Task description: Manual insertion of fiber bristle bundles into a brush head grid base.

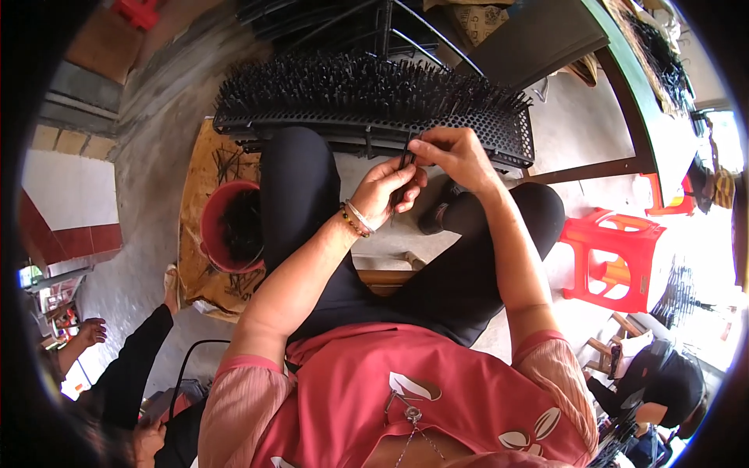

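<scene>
My left hand [388, 189] is closed around a small bunch of thin black sticks [405, 162], held over my knees. My right hand [455, 155] pinches the top of the same bunch, at the near edge of a black perforated tray [499, 143]. The tray stands in front of me and bristles with several upright black sticks [351, 84]. I sit with both legs in black trousers under my arms.
A red bucket [216, 232] with black sticks stands at my left on brown cardboard [197, 171]. A red plastic stool [616, 257] is on my right. Another person's arm [133, 359] reaches in at lower left; a second person sits at lower right. A dark table frame [624, 86] rises behind the tray.
</scene>
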{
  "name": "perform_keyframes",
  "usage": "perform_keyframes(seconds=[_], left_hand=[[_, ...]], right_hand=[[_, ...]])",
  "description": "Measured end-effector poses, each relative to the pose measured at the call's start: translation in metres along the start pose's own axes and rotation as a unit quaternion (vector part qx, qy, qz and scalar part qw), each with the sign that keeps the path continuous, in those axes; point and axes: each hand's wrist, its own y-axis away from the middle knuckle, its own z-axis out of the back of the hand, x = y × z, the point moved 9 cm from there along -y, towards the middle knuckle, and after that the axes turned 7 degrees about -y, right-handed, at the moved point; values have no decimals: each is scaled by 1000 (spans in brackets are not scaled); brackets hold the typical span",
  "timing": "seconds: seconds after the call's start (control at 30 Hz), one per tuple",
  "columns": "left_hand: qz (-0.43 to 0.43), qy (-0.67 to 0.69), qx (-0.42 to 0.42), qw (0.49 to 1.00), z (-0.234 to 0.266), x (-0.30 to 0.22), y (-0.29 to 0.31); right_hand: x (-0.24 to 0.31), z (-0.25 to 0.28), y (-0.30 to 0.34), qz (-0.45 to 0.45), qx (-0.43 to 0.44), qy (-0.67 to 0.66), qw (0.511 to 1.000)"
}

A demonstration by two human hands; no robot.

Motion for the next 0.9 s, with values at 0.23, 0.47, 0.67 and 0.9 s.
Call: perform_keyframes(seconds=[0.23,0.47,0.67,0.9], left_hand=[[47,-9,-25,999,1,7,3],[123,-38,26,991,6,36,0],[121,-51,-7,991,17,39,-1],[103,-59,-15,993,11,32,-1]], right_hand=[[3,45,-1,32,-108,-127,986],[24,81,4,214,-316,22,924],[34,69,1,228,-330,120,908],[40,65,3,254,-323,137,901]])
